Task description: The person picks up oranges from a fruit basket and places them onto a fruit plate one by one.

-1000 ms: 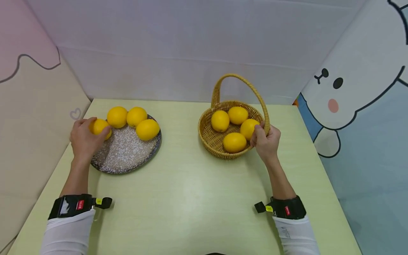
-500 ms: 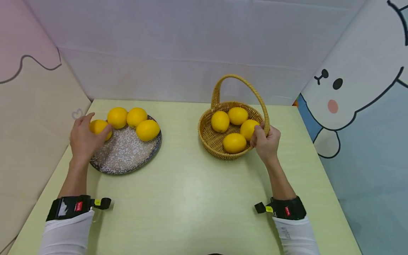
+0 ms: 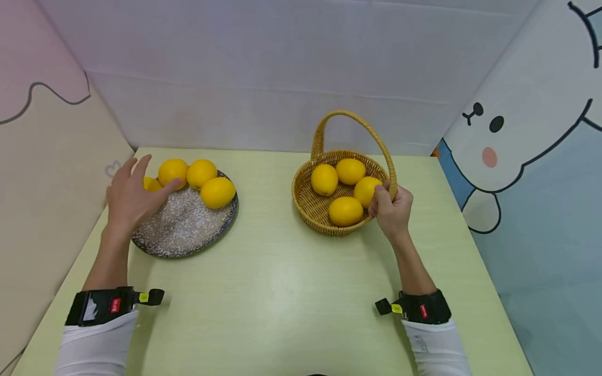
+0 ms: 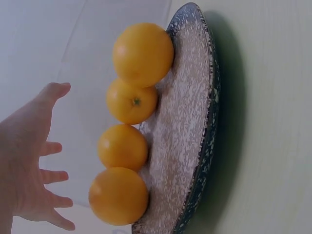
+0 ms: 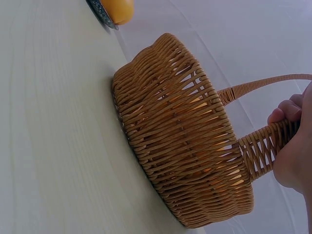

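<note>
My left hand [image 3: 133,197], fingers spread and holding nothing, hovers over the left side of the speckled plate [image 3: 188,230]. It partly hides the leftmost orange [image 3: 151,184] in the head view. The left wrist view shows the hand [image 4: 24,156] apart from the row of oranges [image 4: 122,146], which sits along the plate's far side. My right hand [image 3: 394,211] grips the handle [image 3: 389,162] of a wicker basket [image 3: 308,206] near its rim. Several oranges [image 3: 345,211] lie inside. In the right wrist view, fingers [image 5: 291,109] wrap the handle's base, and the basket stands on the table.
The pale wood table [image 3: 282,292] reaches a light fabric backdrop [image 3: 258,120] behind the plate and basket. Printed panels rise on both sides, the right one [image 3: 541,209] showing a white cartoon animal. Tabletop separates plate from basket.
My left hand has let go of the leftmost orange on the plate, its fingers spreading and lifting off. My right hand and the basket have stayed in place.
</note>
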`<state>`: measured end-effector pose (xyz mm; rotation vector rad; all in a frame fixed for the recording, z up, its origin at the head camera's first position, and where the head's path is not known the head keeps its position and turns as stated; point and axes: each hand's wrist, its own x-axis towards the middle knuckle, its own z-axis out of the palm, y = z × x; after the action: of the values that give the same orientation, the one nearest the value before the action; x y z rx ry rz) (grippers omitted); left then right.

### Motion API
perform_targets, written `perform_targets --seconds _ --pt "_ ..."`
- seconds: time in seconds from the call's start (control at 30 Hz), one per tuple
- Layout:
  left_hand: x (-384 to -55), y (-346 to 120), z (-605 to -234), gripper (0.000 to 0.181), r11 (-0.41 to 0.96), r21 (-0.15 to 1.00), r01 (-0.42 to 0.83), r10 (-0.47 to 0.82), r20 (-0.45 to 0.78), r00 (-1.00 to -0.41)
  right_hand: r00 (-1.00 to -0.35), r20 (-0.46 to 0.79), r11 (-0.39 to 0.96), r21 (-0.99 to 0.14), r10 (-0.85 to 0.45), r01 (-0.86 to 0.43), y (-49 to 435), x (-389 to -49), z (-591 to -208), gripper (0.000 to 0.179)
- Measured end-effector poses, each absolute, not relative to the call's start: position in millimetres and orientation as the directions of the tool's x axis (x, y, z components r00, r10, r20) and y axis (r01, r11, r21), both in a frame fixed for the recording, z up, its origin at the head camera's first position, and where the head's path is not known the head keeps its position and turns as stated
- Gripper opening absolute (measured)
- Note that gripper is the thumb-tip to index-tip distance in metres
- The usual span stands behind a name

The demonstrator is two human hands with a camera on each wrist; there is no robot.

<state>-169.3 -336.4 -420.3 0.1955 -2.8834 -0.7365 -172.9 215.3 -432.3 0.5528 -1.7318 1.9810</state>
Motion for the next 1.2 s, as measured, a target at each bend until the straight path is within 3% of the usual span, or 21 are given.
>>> perform_targets --seconds 0.43,0.8,1.2 --pt "-173.2 -314.3 -422.3 0.101 0.892 0.452 0.008 -0.085 0.185 -0.979 -0.821 0.566 -0.092 -0.816 0.074 -0.571 214.4 -171.2 -430.0 0.038" --pt "-183.8 -241.2 -426.6 0.098 0.907 0.380 0.181 0.111 0.199 -0.974 -0.822 0.566 -0.130 -0.813 0.059 -0.568 214.3 -173.7 -431.9 0.039" --pt "-197.8 -153.3 -416.2 0.093 0.853 0.313 0.417 0.328 0.300 -0.896 -0.821 0.568 -0.126 -0.812 0.056 -0.570 215.3 -173.9 -431.9 0.038"
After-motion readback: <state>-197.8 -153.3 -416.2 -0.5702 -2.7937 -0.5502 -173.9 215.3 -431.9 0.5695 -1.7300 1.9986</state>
